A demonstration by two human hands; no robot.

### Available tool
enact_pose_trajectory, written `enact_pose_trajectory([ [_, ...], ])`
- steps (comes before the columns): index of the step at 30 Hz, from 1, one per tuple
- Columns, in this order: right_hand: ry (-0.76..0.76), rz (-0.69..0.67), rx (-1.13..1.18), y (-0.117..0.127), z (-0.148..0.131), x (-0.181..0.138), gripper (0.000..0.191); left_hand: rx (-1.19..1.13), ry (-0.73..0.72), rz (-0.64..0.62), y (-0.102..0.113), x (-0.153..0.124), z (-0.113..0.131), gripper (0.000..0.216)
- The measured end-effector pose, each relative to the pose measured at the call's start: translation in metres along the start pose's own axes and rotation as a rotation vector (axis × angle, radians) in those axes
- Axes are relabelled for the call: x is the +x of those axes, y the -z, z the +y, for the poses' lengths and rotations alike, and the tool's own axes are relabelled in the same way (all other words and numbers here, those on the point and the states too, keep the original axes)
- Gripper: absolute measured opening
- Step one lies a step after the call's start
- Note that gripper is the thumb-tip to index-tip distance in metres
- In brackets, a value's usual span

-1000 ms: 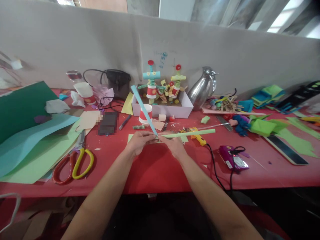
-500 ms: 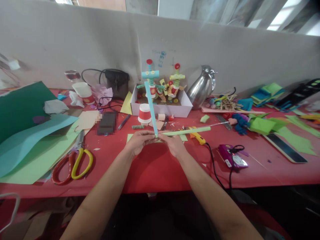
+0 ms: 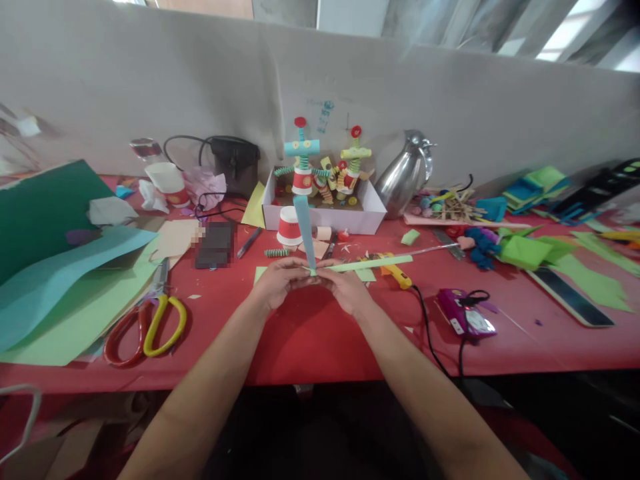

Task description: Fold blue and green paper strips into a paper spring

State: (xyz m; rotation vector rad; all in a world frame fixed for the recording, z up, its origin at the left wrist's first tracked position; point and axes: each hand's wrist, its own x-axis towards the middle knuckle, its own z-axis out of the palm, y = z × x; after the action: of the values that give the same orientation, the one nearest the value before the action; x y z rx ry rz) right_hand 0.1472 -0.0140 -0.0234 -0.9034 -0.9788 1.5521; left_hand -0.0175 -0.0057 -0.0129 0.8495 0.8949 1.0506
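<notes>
Head view, looking down over both forearms at a red table (image 3: pixel 310 347): left hand (image 3: pixel 280 283) and right hand (image 3: pixel 345 290) meeting fingertip to fingertip just above the tabletop, both pinched closed on the crossing point of a blue paper strip (image 3: pixel 304 230) and a green paper strip (image 3: pixel 373 264). Blue strip standing up and away from the hands toward a paper cup (image 3: pixel 289 227); green strip running out to the right, above a glue gun (image 3: pixel 395 270). Likely risks: strips sliding out of square under uneven finger pressure, or the long free ends catching on cup or glue gun. Wrists held low and level, palms turned inward, elbows spread wide. Scissors (image 3: pixel 145 320) lying well apart to the left.
</notes>
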Motion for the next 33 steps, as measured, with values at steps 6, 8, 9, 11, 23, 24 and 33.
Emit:
enact_pose_trajectory([
  [6,0.004,-0.019,0.049,0.001,0.0,0.001,0.013,0.031,-0.025,0.024,-0.001,-0.002,0.0,0.015],
  [8,-0.001,-0.015,0.062,0.001,-0.001,0.0,0.013,0.041,-0.036,0.023,-0.002,-0.002,0.001,0.014],
  [9,-0.005,-0.012,0.067,0.0,-0.002,0.0,0.013,0.048,-0.04,0.023,-0.003,-0.002,0.001,0.015],
  [11,-0.013,-0.012,0.069,-0.001,-0.003,-0.001,0.015,0.063,-0.048,0.02,-0.003,-0.002,0.001,0.016],
  [23,-0.025,-0.044,0.001,0.002,0.003,0.003,0.026,0.133,-0.093,-0.027,-0.007,-0.007,0.005,0.015],
  [24,-0.021,-0.049,0.008,0.002,0.002,0.003,0.025,0.139,-0.101,-0.029,-0.007,-0.006,0.004,0.017],
  [33,0.147,-0.131,-0.023,-0.005,0.005,0.001,0.039,-0.191,-0.156,0.111,-0.009,0.004,-0.007,0.027],
])
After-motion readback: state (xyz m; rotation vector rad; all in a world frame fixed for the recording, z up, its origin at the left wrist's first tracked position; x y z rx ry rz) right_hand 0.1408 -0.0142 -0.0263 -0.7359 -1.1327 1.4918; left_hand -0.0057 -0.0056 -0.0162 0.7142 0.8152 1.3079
